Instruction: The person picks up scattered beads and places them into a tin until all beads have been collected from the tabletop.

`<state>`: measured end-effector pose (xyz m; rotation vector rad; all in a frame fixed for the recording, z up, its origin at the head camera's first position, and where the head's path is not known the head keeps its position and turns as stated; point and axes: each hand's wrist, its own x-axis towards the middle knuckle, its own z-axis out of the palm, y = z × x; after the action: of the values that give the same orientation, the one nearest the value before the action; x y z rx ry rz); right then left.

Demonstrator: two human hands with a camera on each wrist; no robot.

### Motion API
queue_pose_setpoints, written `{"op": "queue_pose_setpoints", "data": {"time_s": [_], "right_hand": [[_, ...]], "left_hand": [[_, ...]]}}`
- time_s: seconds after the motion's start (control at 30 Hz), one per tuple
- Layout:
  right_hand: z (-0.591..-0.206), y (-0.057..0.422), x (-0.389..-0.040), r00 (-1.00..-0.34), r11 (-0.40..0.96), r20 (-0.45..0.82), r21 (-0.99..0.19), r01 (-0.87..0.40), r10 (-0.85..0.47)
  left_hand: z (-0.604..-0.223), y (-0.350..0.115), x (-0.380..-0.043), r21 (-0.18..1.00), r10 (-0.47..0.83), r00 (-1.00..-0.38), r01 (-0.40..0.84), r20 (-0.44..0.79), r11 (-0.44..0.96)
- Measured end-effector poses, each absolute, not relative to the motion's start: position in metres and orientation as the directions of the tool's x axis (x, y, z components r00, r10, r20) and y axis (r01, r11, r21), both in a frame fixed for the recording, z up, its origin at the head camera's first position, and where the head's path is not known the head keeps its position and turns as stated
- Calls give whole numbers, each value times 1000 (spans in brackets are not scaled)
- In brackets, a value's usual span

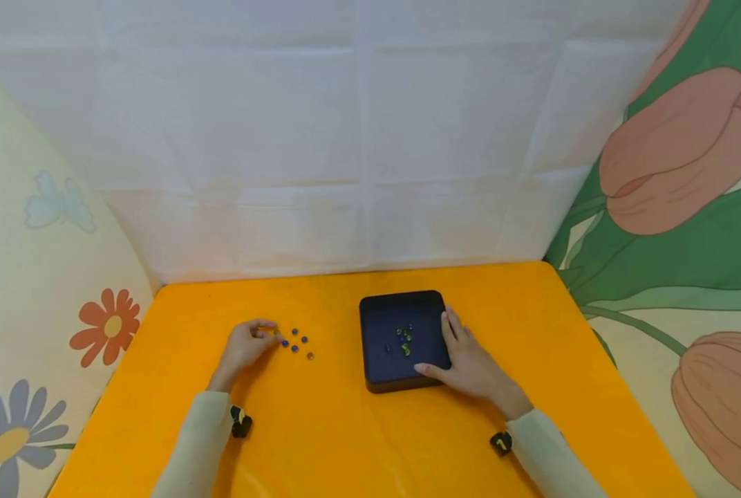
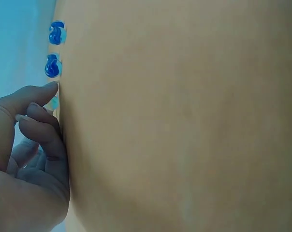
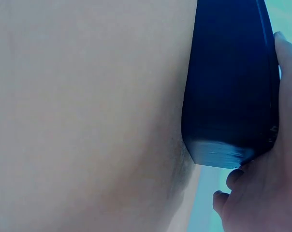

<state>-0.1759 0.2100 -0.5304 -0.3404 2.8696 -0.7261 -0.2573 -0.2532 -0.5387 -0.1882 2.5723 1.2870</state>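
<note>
My left hand [image 1: 246, 346] is at the left of the table, its thumb and bent fingers around a small greenish glass marble [image 2: 54, 102]. Several blue marbles [image 1: 294, 348] and one amber marble [image 1: 310, 356] lie just right of its fingertips. To the right sits a square black tray [image 1: 401, 382] holding several green, blue and clear marbles [image 1: 405, 350]. My right hand [image 1: 473, 366] grips the tray's right side, thumb reaching over the rim and fingers along the outer wall. In the right wrist view, the tray wall [image 3: 228, 82] hides part of the fingers.
A yellow-orange cloth [image 1: 333, 429] covers the table. Behind it hangs a white creased sheet [image 1: 283, 138], with flower-printed panels [image 1: 675, 277] on both sides. Each wrist wears a small black device [image 1: 240, 422].
</note>
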Motion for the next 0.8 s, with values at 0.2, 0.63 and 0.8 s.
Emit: {"op": "queue_pose_setpoints", "data": {"time_s": [0.2, 0.63, 0.8], "right_hand": [[-530, 210, -176, -962, 853, -98, -491, -177, -256], [-528, 211, -176, -961, 850, -108, -500, -168, -254], [-530, 211, -176, -960, 850, -122, -502, -160, -252]], "left_hand": [[-542, -256, -262, 771, 6, -950, -250, -312, 586], [-540, -256, -261, 790, 0, -937, -295, -350, 538], [-543, -257, -260, 792, -4, -937, -299, -351, 533]]}}
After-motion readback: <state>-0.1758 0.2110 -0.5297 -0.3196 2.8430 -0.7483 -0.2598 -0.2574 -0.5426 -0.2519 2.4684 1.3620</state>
